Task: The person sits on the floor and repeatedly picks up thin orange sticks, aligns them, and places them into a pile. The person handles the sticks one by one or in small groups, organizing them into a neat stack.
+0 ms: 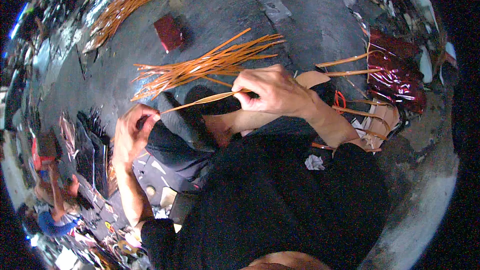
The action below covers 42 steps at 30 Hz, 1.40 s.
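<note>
Nearest the camera, a black shirt [280, 195] is seen. One narrow orange-brown strip [202, 102] is held stretched above the lap, its left end pinched between thumb and fingers of the left hand [131, 132], its other end gripped by the right hand [272, 90]. Just beyond, a loose bundle of similar strips [200, 70] is laid on the dark floor [320, 25]. Farther out, a dark red block [168, 34] and a larger strip pile [132, 2] are noted; at right, glossy red wrapping [397, 72] is observed.
</note>
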Motion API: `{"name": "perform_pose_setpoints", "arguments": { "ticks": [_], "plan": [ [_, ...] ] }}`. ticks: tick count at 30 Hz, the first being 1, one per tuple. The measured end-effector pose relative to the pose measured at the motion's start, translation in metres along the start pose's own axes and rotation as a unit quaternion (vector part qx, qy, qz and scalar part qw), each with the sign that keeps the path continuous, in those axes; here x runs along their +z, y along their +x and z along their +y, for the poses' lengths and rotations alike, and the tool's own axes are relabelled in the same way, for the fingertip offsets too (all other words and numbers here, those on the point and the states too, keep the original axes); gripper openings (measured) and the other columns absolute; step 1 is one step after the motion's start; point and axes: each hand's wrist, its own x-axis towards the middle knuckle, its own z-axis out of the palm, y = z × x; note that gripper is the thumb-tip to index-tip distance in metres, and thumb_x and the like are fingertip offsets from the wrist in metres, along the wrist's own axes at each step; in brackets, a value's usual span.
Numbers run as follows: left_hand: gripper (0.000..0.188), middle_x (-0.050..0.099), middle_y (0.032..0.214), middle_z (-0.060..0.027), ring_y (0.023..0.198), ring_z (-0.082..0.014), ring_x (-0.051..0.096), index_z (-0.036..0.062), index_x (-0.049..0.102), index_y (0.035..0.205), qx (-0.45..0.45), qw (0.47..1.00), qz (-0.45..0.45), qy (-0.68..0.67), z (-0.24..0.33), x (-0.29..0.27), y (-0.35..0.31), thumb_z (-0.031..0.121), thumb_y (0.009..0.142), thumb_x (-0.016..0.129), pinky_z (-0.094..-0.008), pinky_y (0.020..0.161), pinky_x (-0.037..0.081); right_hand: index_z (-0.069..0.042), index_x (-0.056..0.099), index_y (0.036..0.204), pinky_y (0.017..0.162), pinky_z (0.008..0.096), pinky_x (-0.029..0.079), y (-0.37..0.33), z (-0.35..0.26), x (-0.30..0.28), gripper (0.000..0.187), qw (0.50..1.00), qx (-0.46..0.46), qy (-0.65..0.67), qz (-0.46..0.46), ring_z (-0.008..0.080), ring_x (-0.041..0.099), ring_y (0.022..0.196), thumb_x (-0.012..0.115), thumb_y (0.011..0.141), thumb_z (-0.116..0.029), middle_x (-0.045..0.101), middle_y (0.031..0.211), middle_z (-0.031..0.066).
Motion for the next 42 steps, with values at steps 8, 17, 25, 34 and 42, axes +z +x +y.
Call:
{"name": "perform_pose_setpoints", "arguments": {
  "ticks": [8,17,25,34,42],
  "plan": [
    [0.046,0.063,0.111,-0.0148,0.106,-0.0292,0.062,0.0041,0.057,0.121,0.08,0.995,-0.026,-0.047,0.03,0.067,0.014,0.027,0.084,0.072,-0.0405,0.089,0.049,-0.008,0.054,0.082,0.059,0.0376,0.048,0.017,-0.009,0.044,0.015,0.997,0.032,0.048,-0.053,0.0277,0.061,0.066,0.068,0.075,-0.007,0.058,0.073,0.0076],
    [0.018,0.066,0.089,-0.0098,0.076,-0.0233,0.066,0.0035,0.067,0.098,0.153,0.972,0.097,-0.15,0.035,0.102,0.032,0.015,0.085,0.07,-0.0326,0.065,0.054,-0.006,0.056,0.081,0.06,0.0375,0.048,0.01,-0.003,0.034,0.014,0.997,0.042,0.043,-0.043,0.0279,0.062,0.068,0.068,0.075,-0.006,0.058,0.074,0.0089],
    [0.011,0.067,0.085,-0.0078,0.071,-0.0242,0.065,0.0028,0.065,0.091,0.221,0.969,0.1,-0.039,0.038,0.091,0.034,0.011,0.084,0.069,-0.0336,0.061,0.053,-0.007,0.056,0.081,0.057,0.0368,0.048,0.001,0.001,0.022,0.014,0.997,0.034,0.035,-0.056,0.0267,0.062,0.066,0.068,0.074,-0.005,0.057,0.072,0.0075],
    [0.011,0.068,0.082,-0.0073,0.071,-0.0227,0.067,0.0036,0.066,0.088,0.203,0.972,0.12,0.007,0.04,0.086,0.027,0.01,0.081,0.072,-0.0327,0.061,0.053,-0.007,0.058,0.083,0.058,0.0353,0.051,-0.012,0.007,0.003,0.016,0.999,0.031,0.003,-0.017,0.0251,0.064,0.067,0.07,0.073,-0.005,0.062,0.075,0.0066],
    [0.013,0.068,0.083,-0.007,0.069,-0.0219,0.067,0.0055,0.066,0.088,0.164,0.975,0.147,-0.001,0.028,0.088,0.02,0.008,0.079,0.074,-0.031,0.059,0.053,-0.006,0.058,0.085,0.064,0.034,0.053,-0.02,0.011,-0.015,0.018,0.997,0.068,0.032,-0.017,0.0242,0.066,0.072,0.073,0.073,-0.006,0.065,0.079,0.0065]
  ]
}}
